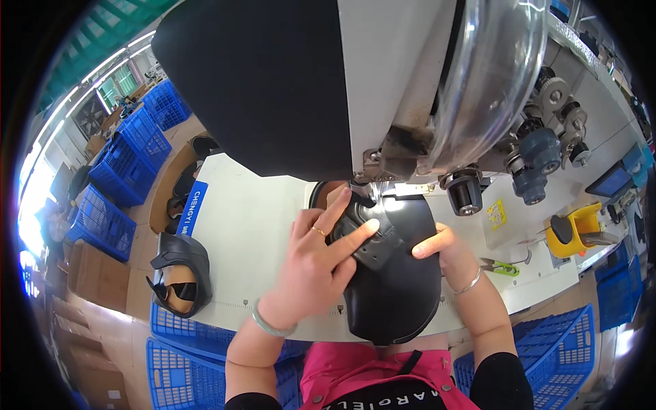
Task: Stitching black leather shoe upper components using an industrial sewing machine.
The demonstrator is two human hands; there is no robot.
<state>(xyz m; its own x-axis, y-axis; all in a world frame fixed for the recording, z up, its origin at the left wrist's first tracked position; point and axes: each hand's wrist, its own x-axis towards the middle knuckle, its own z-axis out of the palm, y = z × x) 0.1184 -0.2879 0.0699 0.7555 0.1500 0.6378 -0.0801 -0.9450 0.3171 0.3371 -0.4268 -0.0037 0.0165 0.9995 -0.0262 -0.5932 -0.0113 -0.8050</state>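
Note:
A black leather piece (pixel 396 301) with a rounded near end lies on the white sewing machine table (pixel 253 205), its far part under the sewing machine head (pixel 400 68). A smaller black leather patch (pixel 376 256) with small holes sits on top of it. My left hand (pixel 304 263) rests on the patch, index and middle fingers stretched out and apart, fingertips close to the presser foot area (pixel 372 188). At the piece's right edge is my right hand (pixel 444 247), thumb on top and the other fingers hidden beneath. Tan material shows at the far left of the piece.
Another black leather piece (pixel 198 263) with a tan inside hangs at the table's left edge, near a blue strip (pixel 193 208). To the right lie green-handled thread snips (pixel 504 268) and a yellow holder (pixel 584 229). Blue crates (pixel 191 369) flank my lap.

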